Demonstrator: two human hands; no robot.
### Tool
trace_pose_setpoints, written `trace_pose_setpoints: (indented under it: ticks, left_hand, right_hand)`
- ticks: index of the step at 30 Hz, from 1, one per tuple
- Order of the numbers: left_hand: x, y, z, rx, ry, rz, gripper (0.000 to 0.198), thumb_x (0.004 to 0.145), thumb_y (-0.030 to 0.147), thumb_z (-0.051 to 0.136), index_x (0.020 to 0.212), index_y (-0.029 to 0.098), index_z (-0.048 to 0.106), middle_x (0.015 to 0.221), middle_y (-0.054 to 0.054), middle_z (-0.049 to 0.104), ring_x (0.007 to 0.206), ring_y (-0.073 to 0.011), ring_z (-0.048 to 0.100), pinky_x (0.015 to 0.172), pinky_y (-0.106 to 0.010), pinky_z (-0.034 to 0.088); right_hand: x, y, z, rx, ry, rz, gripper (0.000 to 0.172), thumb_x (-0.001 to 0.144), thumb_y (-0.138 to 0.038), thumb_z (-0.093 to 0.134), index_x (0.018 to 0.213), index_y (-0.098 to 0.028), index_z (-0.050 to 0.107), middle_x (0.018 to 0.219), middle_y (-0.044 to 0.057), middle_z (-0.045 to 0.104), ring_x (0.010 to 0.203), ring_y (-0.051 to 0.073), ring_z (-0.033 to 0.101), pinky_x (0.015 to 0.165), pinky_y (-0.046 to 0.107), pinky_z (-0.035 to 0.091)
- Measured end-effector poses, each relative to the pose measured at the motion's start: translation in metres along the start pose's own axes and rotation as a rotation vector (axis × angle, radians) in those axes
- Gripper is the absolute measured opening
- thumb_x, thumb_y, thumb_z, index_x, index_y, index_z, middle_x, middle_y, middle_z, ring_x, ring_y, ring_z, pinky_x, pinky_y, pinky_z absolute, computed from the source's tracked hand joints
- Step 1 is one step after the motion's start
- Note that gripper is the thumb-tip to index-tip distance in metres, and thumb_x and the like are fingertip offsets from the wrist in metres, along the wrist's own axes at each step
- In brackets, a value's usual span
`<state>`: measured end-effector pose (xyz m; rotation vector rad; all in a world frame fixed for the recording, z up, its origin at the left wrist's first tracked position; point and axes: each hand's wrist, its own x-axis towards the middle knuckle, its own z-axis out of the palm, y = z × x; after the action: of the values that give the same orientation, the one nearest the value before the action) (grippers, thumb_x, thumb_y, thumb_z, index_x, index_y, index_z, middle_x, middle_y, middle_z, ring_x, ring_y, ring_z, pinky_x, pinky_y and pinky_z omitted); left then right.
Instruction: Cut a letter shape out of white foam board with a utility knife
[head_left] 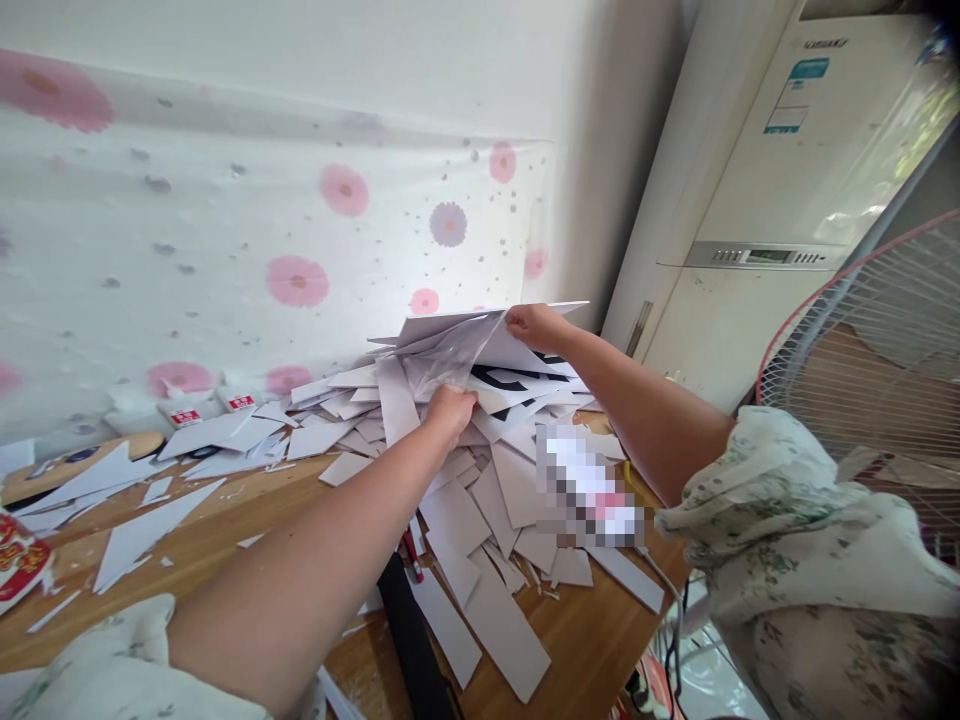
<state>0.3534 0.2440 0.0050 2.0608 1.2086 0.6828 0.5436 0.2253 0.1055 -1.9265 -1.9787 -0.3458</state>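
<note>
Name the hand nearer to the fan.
Right. The right hand, at the upper end of the clear film, is in the picture left of the fan; the left hand is farther left and lower.

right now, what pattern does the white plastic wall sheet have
Pink and purplish flowers, grey spots on the white sheet; head view.
</note>
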Motion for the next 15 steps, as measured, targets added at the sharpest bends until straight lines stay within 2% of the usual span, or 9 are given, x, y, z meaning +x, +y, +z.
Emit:
trace_pose_setpoints:
  ticks: [3,7,15]
  left_hand:
    - [-0.003,-0.001,0.004,-0.137,-0.048,-0.180,0.028,0.093,0.033,0.058,0.116,0.016,0.060,0.113,-0.008,0.063,0.092,-0.0210,0.065,0.078,-0.040,0.056]
    - [-0.007,0.001,0.009,-0.301,-0.082,-0.335,0.030,0.093,0.033,0.059,0.118,0.016,0.058,0.114,-0.009,0.063,0.092,-0.0210,0.065,0.077,-0.040,0.056]
    - [-0.016,-0.007,0.023,-0.501,-0.110,-0.458,0.032,0.093,0.034,0.059,0.119,0.016,0.058,0.116,-0.009,0.062,0.095,-0.0221,0.064,0.079,-0.042,0.056]
  right_hand:
    - [0.002,-0.001,0.000,-0.004,0.025,0.001,0.023,0.082,-0.016,0.045,0.087,-0.016,0.067,0.081,0.005,0.068,0.070,0.017,0.053,0.062,0.025,0.035]
    - [0.004,-0.002,-0.001,-0.011,0.050,0.000,0.022,0.082,-0.015,0.045,0.086,-0.016,0.067,0.082,0.005,0.069,0.071,0.017,0.054,0.064,0.026,0.035]
    - [0.014,-0.001,-0.014,-0.038,0.124,0.044,0.026,0.083,-0.012,0.042,0.091,-0.014,0.067,0.087,0.009,0.069,0.076,0.020,0.054,0.064,0.028,0.034]
